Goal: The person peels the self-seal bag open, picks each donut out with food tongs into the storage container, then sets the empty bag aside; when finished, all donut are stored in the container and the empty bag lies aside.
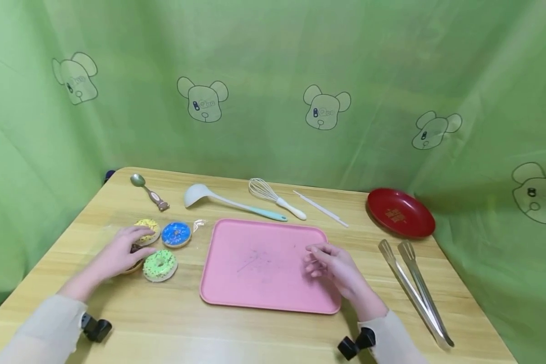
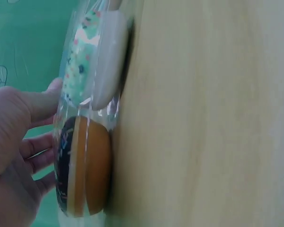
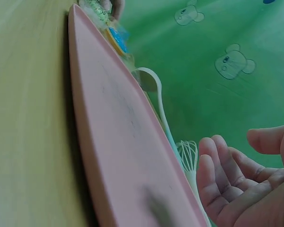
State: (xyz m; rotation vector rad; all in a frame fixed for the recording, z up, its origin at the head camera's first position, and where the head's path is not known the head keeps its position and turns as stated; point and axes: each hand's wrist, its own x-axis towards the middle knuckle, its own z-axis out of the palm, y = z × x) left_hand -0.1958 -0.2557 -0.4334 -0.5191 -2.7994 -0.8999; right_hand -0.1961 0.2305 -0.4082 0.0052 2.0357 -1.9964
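Note:
My left hand is spread over a group of toy donuts in clear plastic wrap at the left of the table. Its fingertips reach the yellow donut, while the thumb lies at the green sprinkled donut. Beneath the palm sits a chocolate donut, mostly hidden in the head view. A blue donut lies just beyond the fingers. Over the right part of a pink tray, my right hand hovers with loosely bent fingers and nothing in them.
Behind the tray lie a spoon, a ladle, a whisk and a thin white stick. To the right are a red plate and metal tongs. A green curtain hangs along the table's back edge.

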